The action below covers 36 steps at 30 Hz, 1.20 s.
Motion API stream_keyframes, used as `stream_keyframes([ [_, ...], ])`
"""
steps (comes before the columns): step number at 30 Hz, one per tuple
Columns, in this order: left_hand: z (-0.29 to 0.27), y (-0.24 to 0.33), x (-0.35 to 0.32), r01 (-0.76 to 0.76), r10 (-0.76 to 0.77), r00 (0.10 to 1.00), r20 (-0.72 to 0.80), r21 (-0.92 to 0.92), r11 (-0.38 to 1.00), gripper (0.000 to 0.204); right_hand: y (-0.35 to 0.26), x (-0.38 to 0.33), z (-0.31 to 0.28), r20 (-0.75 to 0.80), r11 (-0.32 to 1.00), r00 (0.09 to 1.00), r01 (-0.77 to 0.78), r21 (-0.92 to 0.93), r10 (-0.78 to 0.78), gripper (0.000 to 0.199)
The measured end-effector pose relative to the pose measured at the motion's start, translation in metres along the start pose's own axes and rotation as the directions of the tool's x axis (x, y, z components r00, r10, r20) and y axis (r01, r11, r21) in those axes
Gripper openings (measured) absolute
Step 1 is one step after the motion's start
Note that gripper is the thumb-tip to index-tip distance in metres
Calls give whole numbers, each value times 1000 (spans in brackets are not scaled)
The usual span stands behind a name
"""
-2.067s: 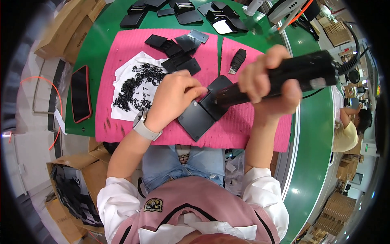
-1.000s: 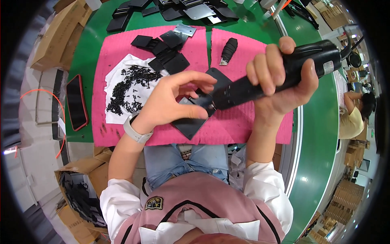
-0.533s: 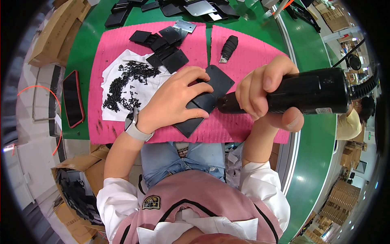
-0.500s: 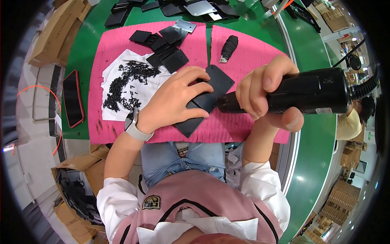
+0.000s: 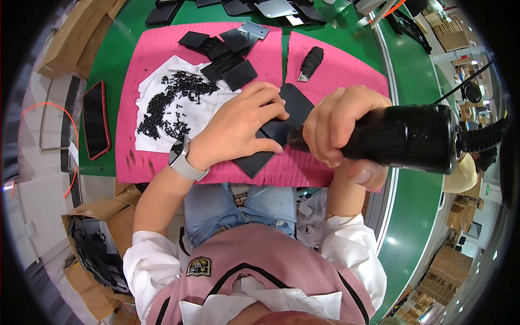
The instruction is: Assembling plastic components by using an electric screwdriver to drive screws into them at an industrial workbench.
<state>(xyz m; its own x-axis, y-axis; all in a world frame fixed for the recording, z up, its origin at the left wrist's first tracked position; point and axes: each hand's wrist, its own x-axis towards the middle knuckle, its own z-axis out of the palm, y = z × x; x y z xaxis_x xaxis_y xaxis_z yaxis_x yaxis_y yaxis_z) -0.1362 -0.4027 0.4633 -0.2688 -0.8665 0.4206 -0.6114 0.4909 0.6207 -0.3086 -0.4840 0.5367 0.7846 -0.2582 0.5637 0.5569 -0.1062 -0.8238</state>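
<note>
My right hand (image 5: 346,122) is wrapped round a black electric screwdriver (image 5: 403,138), which lies nearly level with its tip pointing left. That tip meets the right side of a black flat panel (image 5: 297,108) on the pink mat (image 5: 319,176). From the left, my left hand (image 5: 235,124) grips the panel, fingers curled over it and thumb near the tip. The spot under the tip is hidden. Left of my left hand, a white cloth (image 5: 149,93) carries a pile of small black screws (image 5: 157,111). Beyond are several loose black plates (image 5: 241,75).
A dark wrapped tool (image 5: 311,62) lies on the mat's far right part. A red-edged phone (image 5: 96,122) rests on the green table (image 5: 122,43) at left. More black parts (image 5: 238,6) sit at the far edge. A cardboard box (image 5: 116,216) stands below at left.
The whole view has shifted slightly. The screwdriver's rear end has swung a little toward me, and my right hand has moved slightly left with it. My left hand keeps its hold on the panel.
</note>
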Motion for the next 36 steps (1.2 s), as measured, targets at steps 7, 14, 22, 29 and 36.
stream_keyframes([
  [7, 2, 1, 5, 3, -3, 1000, 10, 17, 1000, 48, -8, -3, 3, -219, 985, 961, -172, -6, 166, 29],
  [14, -5, -14, 0, -154, 156, 988, -16, 67, 986, 52, 8, 5, 1, -130, 967, 992, 31, 252, 2, 38],
  [22, 6, -19, -1, -441, 452, 876, -169, 99, 892, 54, -29, -45, -118, -415, 925, 887, -33, 380, 202, 33],
  [29, -49, 24, -89, -320, 304, 640, -706, 115, 940, 47, 38, -102, -205, -647, 872, 615, -145, 468, 450, 29],
  [36, -69, 52, -365, 514, -321, -139, -937, -345, 785, 28, 93, -72, -218, -565, 845, 642, -282, 453, 518, 29],
])
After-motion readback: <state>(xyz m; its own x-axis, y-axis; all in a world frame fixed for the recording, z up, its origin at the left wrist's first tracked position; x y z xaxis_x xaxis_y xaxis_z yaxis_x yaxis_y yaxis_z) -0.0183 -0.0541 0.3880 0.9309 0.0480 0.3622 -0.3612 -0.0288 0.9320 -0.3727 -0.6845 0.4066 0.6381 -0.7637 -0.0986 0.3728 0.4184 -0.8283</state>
